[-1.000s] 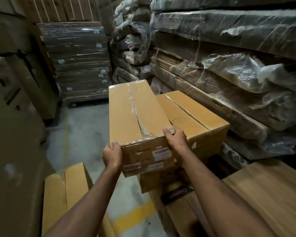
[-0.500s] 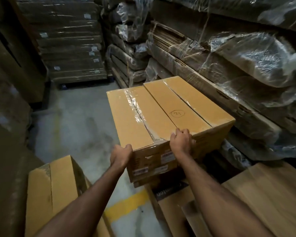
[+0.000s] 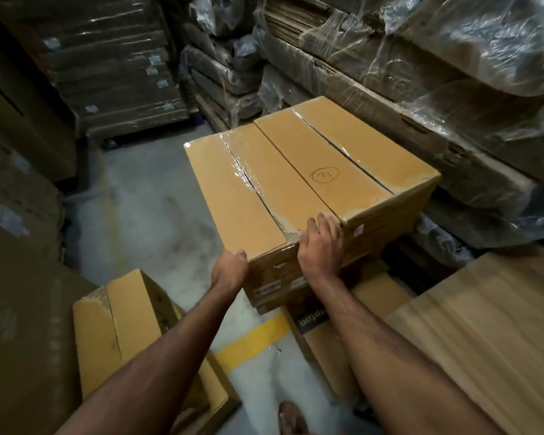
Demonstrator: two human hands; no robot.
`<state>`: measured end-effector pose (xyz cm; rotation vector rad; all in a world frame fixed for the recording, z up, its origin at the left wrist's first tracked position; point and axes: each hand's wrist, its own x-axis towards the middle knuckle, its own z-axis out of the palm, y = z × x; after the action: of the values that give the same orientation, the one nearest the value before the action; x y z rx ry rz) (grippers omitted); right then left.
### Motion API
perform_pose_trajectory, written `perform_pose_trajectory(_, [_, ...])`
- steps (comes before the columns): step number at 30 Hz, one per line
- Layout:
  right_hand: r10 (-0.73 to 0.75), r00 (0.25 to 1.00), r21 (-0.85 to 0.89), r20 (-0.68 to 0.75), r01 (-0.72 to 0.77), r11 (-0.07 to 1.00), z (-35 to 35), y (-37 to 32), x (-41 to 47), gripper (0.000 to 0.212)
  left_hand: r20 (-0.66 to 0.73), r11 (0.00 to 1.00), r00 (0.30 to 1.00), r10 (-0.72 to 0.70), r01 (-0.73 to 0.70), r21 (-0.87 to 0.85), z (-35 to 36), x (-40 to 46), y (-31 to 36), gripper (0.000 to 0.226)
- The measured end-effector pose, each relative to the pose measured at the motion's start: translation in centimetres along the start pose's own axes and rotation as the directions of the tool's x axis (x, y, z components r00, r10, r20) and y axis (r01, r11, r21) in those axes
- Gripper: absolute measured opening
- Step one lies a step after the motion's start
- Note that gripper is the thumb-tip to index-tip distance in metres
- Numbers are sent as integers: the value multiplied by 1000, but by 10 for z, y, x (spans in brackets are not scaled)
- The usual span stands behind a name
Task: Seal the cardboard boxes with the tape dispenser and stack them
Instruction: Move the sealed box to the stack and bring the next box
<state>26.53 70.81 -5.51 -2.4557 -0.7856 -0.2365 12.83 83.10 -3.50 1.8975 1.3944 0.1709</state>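
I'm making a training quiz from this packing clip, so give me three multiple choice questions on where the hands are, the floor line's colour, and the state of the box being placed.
1. Where is the right hand?
A. on the near top edge of the left taped box
B. on the floor
C. on the wooden board

2. What colour is the painted floor line?
A. red
B. yellow
C. white

3. What state is the left taped box's top seam in?
A. flaps open
B. taped shut
C. cut away

Answers: 1 A, its fingers rest over that edge; 2 B, the stripe is yellow; 3 B, clear tape runs along the seam.
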Motion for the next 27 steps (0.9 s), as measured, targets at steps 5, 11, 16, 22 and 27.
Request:
perform_pose_trajectory(5, [-117,985,124,-123,133,983,1,-31,-17,42,74,981,990,123,-110,-157,-10,-6,-15,55])
perform_pose_trajectory(11, [-407,887,290,-219,457,841,23,-125,-76,34,-25,998,1000,-14,12,-66,-55,7,-107,54])
perform_pose_trajectory(16, [-492,786,336,374,380,862,88,-179,-152,45,-28,874,877,-481,481,66,-90,-9,-286,49])
perform_pose_trajectory(22, [-340,285,260,896,285,923,206,-191,-256,56,-24,725,725,-688,687,-47,-87,-42,-453,52])
perform_pose_trajectory(27, [-102,155,102,983,4,995,295,-184,-320,77,-20,675,678,-734,727,-129,-61,-31,-545,48])
